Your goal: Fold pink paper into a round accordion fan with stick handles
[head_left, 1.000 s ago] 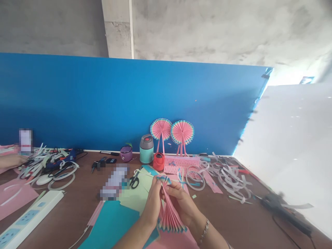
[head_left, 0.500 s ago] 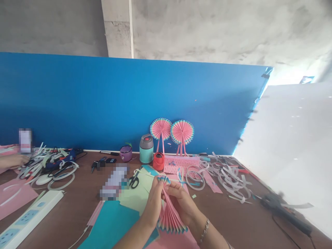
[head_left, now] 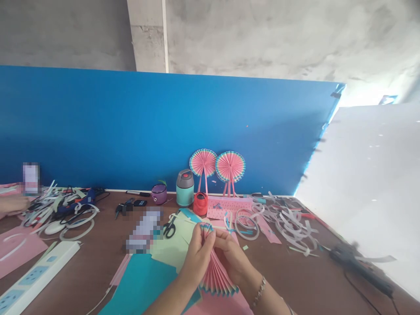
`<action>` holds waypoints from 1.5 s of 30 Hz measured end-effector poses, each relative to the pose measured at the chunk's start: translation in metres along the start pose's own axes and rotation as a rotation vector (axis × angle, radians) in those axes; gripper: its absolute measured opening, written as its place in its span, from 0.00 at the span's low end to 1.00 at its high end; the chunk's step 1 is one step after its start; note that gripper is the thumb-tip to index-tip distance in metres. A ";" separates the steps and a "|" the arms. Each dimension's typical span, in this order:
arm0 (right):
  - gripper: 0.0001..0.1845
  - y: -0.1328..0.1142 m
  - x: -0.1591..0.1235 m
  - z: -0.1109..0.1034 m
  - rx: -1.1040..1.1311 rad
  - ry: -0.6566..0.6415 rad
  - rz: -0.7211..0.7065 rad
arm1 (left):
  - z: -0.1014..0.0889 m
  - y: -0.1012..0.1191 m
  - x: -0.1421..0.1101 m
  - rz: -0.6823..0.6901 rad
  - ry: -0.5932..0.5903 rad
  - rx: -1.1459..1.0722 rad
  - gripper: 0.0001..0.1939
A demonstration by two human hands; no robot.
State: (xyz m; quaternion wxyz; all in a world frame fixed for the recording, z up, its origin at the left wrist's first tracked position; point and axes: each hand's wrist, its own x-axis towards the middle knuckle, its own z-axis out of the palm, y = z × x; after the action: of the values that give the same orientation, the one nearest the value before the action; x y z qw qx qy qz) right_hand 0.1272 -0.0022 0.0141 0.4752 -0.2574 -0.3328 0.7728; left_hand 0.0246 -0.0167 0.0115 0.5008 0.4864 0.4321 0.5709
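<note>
holds the pleated pink paper low at the centre, over the pink sheet and to the right of the teal sheet. closes the left hand on the gathered middle, with the thumb laid across the folds and no visible gap. curls the right hand in against the right side of the folds, nearly closed; cannot confirm a grip there, with fingertips partly hidden.

points the narrow, blue-edged end away from the body and slightly left; spreads the wide end toward the body and slightly right. runs lengthwise from far left to near right, with creases following the long axis. beyond the far end: scissors to the left, red container ahead, two round fans upright behind.
</note>
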 end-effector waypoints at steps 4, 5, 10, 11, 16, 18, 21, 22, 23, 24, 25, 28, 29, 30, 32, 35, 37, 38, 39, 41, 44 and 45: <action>0.14 -0.003 -0.002 0.004 -0.029 -0.001 0.006 | 0.000 -0.002 -0.001 -0.010 0.011 0.009 0.14; 0.14 -0.003 -0.002 0.005 -0.046 -0.003 0.001 | 0.000 -0.002 -0.001 -0.015 0.006 0.004 0.15; 0.16 -0.006 0.000 -0.001 -0.196 0.023 -0.017 | -0.004 0.002 0.004 -0.143 0.064 -0.057 0.22; 0.17 -0.007 0.000 -0.003 -0.222 0.032 0.001 | -0.007 0.004 0.006 -0.174 0.100 -0.061 0.23; 0.17 -0.006 -0.002 -0.005 -0.311 -0.014 0.094 | -0.022 0.015 0.015 -0.171 0.190 -0.011 0.19; 0.13 -0.006 -0.001 -0.004 -0.341 -0.042 0.088 | -0.026 0.016 0.018 -0.136 0.166 -0.037 0.19; 0.11 -0.008 0.000 -0.004 -0.376 -0.041 0.077 | -0.027 0.014 0.020 -0.099 0.159 -0.115 0.17; 0.12 -0.009 0.000 -0.004 -0.387 -0.034 0.080 | -0.026 0.014 0.020 -0.097 0.163 -0.144 0.17; 0.12 -0.010 0.000 -0.005 -0.395 -0.027 0.083 | -0.026 0.013 0.020 -0.098 0.167 -0.173 0.16; 0.13 -0.010 0.001 -0.006 -0.400 -0.022 0.087 | -0.025 0.013 0.020 -0.104 0.167 -0.202 0.17; 0.13 -0.010 0.001 -0.007 -0.402 -0.019 0.090 | -0.025 0.013 0.021 -0.113 0.164 -0.231 0.17; 0.14 -0.010 0.001 -0.010 -0.412 -0.026 0.102 | -0.024 0.015 0.021 -0.148 0.150 -0.304 0.17; 0.14 -0.010 0.001 -0.011 -0.420 -0.030 0.108 | -0.024 0.016 0.021 -0.157 0.144 -0.324 0.17; 0.14 -0.010 0.001 -0.011 -0.433 -0.033 0.114 | -0.024 0.016 0.022 -0.160 0.141 -0.341 0.17; 0.14 -0.010 0.002 -0.012 -0.474 -0.035 0.129 | -0.025 0.016 0.023 -0.152 0.146 -0.370 0.16; 0.14 -0.010 0.002 -0.013 -0.558 -0.015 0.159 | -0.026 0.015 0.025 -0.139 0.163 -0.399 0.15; 0.14 -0.010 0.001 -0.013 -0.603 0.003 0.169 | -0.027 0.014 0.026 -0.143 0.177 -0.389 0.15; 0.15 -0.011 0.001 -0.013 -0.620 0.009 0.169 | -0.027 0.014 0.026 -0.145 0.182 -0.379 0.15; 0.16 -0.011 0.001 -0.013 -0.634 0.012 0.168 | -0.027 0.014 0.026 -0.148 0.189 -0.372 0.15; 0.17 -0.011 0.000 -0.012 -0.656 0.015 0.169 | -0.027 0.015 0.026 -0.150 0.202 -0.387 0.15; 0.19 -0.011 0.001 -0.012 -0.679 0.042 0.179 | -0.027 0.016 0.027 -0.165 0.215 -0.478 0.14; 0.19 -0.011 0.002 -0.013 -0.684 0.059 0.183 | -0.027 0.016 0.027 -0.177 0.214 -0.508 0.13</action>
State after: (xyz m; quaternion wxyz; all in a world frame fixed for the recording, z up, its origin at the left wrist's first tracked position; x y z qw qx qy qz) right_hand 0.1418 0.0062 0.0137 0.2995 -0.4526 -0.5340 0.6483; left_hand -0.0050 0.0079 0.0269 0.6060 0.2429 0.3664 0.6630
